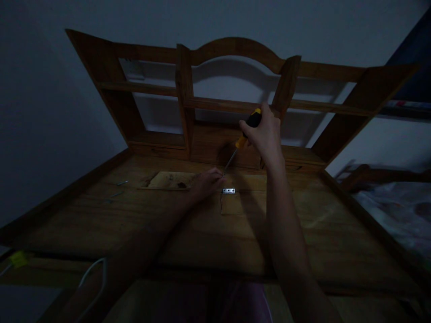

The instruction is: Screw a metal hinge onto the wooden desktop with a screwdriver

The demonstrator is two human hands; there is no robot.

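Observation:
My right hand (264, 134) is closed round the black and yellow handle of a screwdriver (245, 134). Its shaft slants down and left to a tip just above a small shiny metal hinge (228, 190) on the wooden desk top (202, 229). My left hand (207, 181) rests on the desk with its fingers pinched together right at the screwdriver tip; whatever they hold is too small to see. A rectangular panel outline (235, 204) lies below the hinge.
A wooden hutch with shelves and an arched top (235, 49) rises at the desk's back. Two loose screws (121, 183) lie at the left, beside a paler recessed patch (170, 180). A white cable (96, 276) hangs at the front left. A bed (393, 211) stands on the right.

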